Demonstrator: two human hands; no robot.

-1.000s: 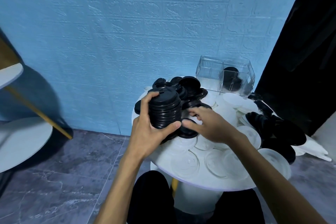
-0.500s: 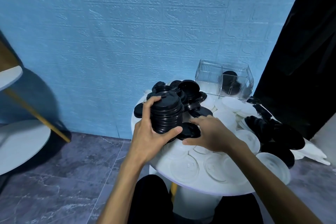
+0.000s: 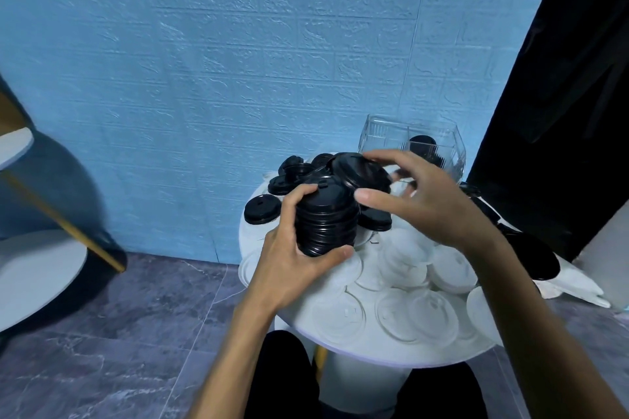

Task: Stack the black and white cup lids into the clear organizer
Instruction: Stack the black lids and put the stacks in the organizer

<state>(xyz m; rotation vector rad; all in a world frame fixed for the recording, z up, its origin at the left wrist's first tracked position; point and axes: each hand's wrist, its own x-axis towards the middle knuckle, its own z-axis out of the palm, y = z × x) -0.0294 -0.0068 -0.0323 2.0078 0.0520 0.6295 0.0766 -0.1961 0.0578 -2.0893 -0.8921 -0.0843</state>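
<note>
Left hand (image 3: 289,262) gripped a tall stack of round black plastic lids (image 3: 326,218) above the round white table (image 3: 381,347). Right hand (image 3: 422,204) pinched a single black lid (image 3: 360,170), tilted, just over the stack. Clear plastic organizer (image 3: 439,143) sat behind, black lids inside.

The light is dim, cool and even, tinting the whole frame blue. The blue wall (image 3: 238,61) is brightest in the upper middle and darkens toward the left edge, where a broad soft shadow falls. The curtain (image 3: 561,95) at the right is nearly pure black, with little detail. The right hand (image 3: 418,201) is smeared with motion blur, and the white lids (image 3: 391,282) look soft and washed out. Straight lines bow toward the edges of the frame, as a wide lens makes them. The clear organizer (image 3: 381,136) shows faint highlights.
</note>
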